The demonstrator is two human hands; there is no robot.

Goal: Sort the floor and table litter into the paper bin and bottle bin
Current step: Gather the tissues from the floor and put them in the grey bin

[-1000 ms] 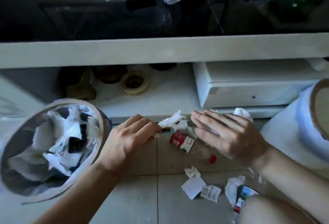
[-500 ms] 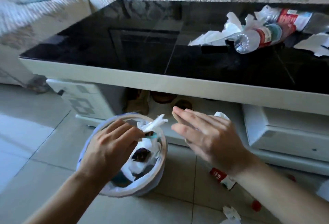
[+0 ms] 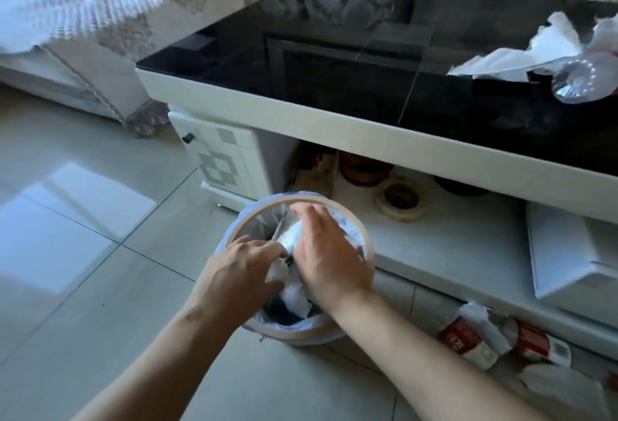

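Black tabletop (image 3: 334,62), white paper (image 3: 521,59)

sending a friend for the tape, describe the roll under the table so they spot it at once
Start at the black-topped coffee table and look under it, on its white lower shelf, just beyond the paper bin. The tape roll lies flat there: a pale beige ring with a dark centre, lighter and flatter than the dark round containers behind it.

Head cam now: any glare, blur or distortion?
Head view: window glare on the floor tiles; reflections on the black tabletop; motion blur on the blanket and both hands over the bin; wide-angle bending at edges.
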